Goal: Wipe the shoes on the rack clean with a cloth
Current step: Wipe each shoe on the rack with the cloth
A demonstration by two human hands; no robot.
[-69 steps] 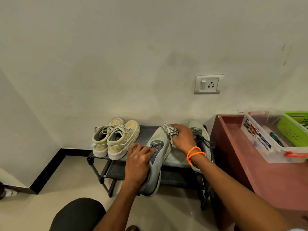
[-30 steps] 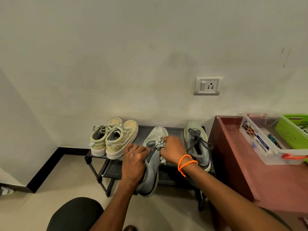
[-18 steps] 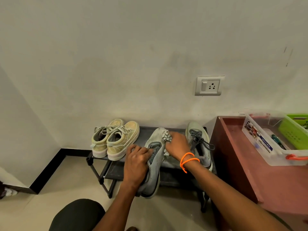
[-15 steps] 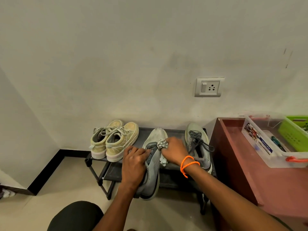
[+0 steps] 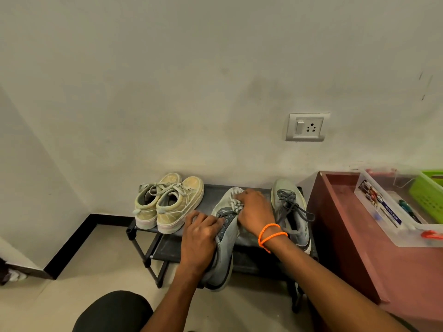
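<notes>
A grey sneaker (image 5: 224, 255) is tilted on its side over the front of the black shoe rack (image 5: 211, 191). My left hand (image 5: 200, 238) grips it around the collar and heel. My right hand (image 5: 254, 213), with orange bands at the wrist, holds a crumpled pale cloth (image 5: 236, 203) against the shoe's upper near the toe. Its grey partner (image 5: 291, 212) stands on the rack to the right, laces loose. A pair of yellowish sneakers (image 5: 169, 203) stands at the rack's left end.
A reddish-brown table (image 5: 383, 248) stands close on the right with a clear plastic box (image 5: 393, 216) and a green basket (image 5: 429, 195) on it. A wall socket (image 5: 306, 127) is above the rack. Tiled floor lies to the left; my dark-clad knee (image 5: 112, 312) is below.
My right hand has rubbed the cloth back and forth along the grey sneaker and is now up near the toe. My left hand has kept its grip on the shoe.
</notes>
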